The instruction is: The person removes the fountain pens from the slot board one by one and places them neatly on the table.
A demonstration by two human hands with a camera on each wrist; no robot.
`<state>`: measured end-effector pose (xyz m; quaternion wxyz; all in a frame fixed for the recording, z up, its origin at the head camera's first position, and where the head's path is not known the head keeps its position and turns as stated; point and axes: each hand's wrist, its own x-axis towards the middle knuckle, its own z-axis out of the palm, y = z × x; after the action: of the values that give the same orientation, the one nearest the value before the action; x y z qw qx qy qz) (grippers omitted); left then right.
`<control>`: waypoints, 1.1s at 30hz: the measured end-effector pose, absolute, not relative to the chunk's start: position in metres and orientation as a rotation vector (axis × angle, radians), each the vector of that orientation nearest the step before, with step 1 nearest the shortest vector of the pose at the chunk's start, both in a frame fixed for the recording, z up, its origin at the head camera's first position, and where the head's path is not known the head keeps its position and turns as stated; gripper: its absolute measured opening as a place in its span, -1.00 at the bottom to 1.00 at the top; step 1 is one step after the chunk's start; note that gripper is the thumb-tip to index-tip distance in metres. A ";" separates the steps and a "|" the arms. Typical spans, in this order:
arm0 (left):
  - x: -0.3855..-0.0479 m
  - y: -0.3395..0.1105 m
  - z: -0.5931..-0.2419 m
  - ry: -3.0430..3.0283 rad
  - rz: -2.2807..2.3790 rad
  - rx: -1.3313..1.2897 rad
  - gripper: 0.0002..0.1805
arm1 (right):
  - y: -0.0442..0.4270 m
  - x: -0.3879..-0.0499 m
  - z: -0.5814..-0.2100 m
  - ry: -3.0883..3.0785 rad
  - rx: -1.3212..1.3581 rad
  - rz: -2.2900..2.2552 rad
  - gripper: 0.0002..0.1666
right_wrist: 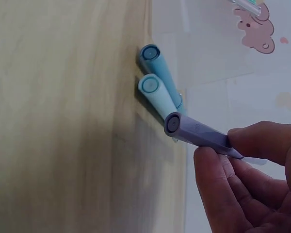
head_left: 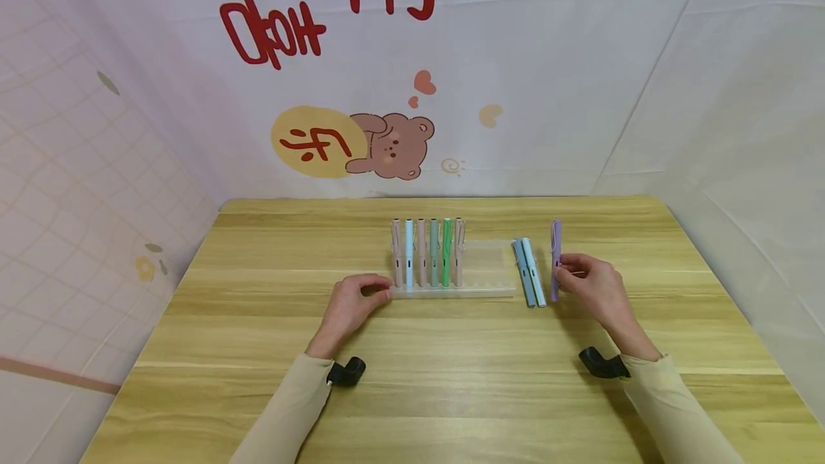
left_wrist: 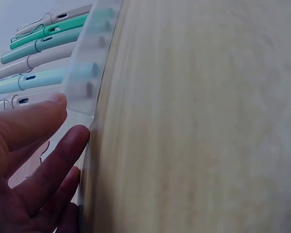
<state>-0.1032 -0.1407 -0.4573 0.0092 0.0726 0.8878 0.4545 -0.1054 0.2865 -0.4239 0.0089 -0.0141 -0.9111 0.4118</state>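
Note:
My right hand [head_left: 596, 288] pinches a purple pen [head_left: 556, 249] between thumb and fingers. It is held upright, cap and clip at the top; in the right wrist view its round end [right_wrist: 173, 124] points toward the camera. Just left of it, a blue pen [head_left: 523, 274] and a pale blue pen [head_left: 534, 274] lie side by side on the table. My left hand [head_left: 351, 306] rests at the left end of a clear pen rack [head_left: 451, 293], thumb and fingers relaxed by its corner. Several pens stand in the rack's left part, among them a green pen [head_left: 446, 253].
The rack's right part [head_left: 486, 263] shows bare slots. Behind the wooden table [head_left: 451, 378] hangs a white cloth [head_left: 548, 41] with a printed bear and red characters. A black wrist mount [head_left: 602, 364] sits on each forearm.

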 end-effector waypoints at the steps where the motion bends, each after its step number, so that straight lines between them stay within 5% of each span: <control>1: -0.103 -0.141 -0.457 2.772 1.419 0.224 -0.84 | 0.287 -0.106 -0.425 -2.850 -0.044 1.277 -0.49; 33: -0.104 -0.141 -0.457 2.756 1.447 0.230 -0.85 | 0.299 -0.129 -0.439 -2.994 -0.044 1.698 -0.48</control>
<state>-0.1041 -0.1412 -0.4568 0.0101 0.0738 0.8829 0.4636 -0.1287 0.2990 -0.4395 -0.1496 -0.0126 -0.8600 0.4877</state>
